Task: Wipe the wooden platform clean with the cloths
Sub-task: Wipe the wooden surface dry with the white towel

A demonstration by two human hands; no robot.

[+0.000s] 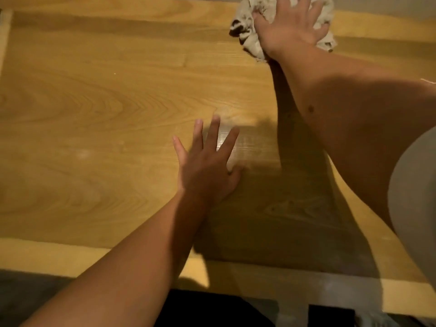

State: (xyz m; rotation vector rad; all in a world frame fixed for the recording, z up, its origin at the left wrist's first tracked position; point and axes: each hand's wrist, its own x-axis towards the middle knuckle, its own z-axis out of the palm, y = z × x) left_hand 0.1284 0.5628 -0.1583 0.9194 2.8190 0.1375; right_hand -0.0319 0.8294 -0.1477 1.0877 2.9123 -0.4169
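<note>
My right arm reaches long and nearly straight across to the far right corner of the pale yellow wooden platform (99,109), the forearm bare and the elbow low near the right edge of view. My right hand (291,27) lies palm down on a crumpled beige cloth with dark smudges (247,36), fingers spread and mostly straight, pressing it flat against the wood rather than clutching it. The thumb sits at the cloth's left side, where folds bunch up beside it; whether it hooks into them I cannot tell. The cloth shows out on both sides of the hand and sits right at the platform's far edge, where a lighter strip of wood borders the grained surface.

My left arm comes up from the lower left, forearm bare, angled toward the middle of the platform. My left hand (207,166) is palm down with its fingers straight and fanned apart, holding nothing. It is slightly blurred, and I cannot tell whether the palm rests on the wood or hovers just above it. Its shadow falls on the wood to the right.

Along the near edge runs another lighter wooden strip, and below it is a dark grey floor (28,293) with something black (212,310) at the bottom centre.
</note>
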